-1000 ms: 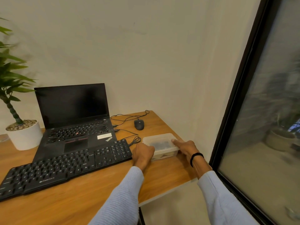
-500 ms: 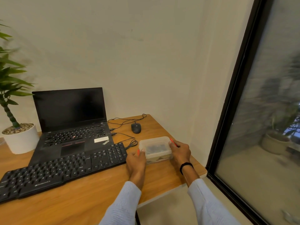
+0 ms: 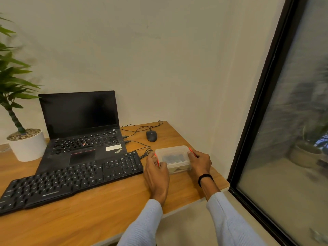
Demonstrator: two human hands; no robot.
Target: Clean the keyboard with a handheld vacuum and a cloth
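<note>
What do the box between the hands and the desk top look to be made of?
Box: likely translucent plastic, cloudy matte lid; dark contents show through, red clips at both ends. Desk top: wood or wood-look laminate, smooth satin finish; grain streaks show, but which one I cannot tell.

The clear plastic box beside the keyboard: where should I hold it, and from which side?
Grip the box at its two short ends, coming from left and right: it lies flat, and its red clips sit at those ends.

Translucent plastic box (image 3: 173, 155), matt black keyboard (image 3: 71, 180), smooth wooden desk (image 3: 88, 215).
</note>
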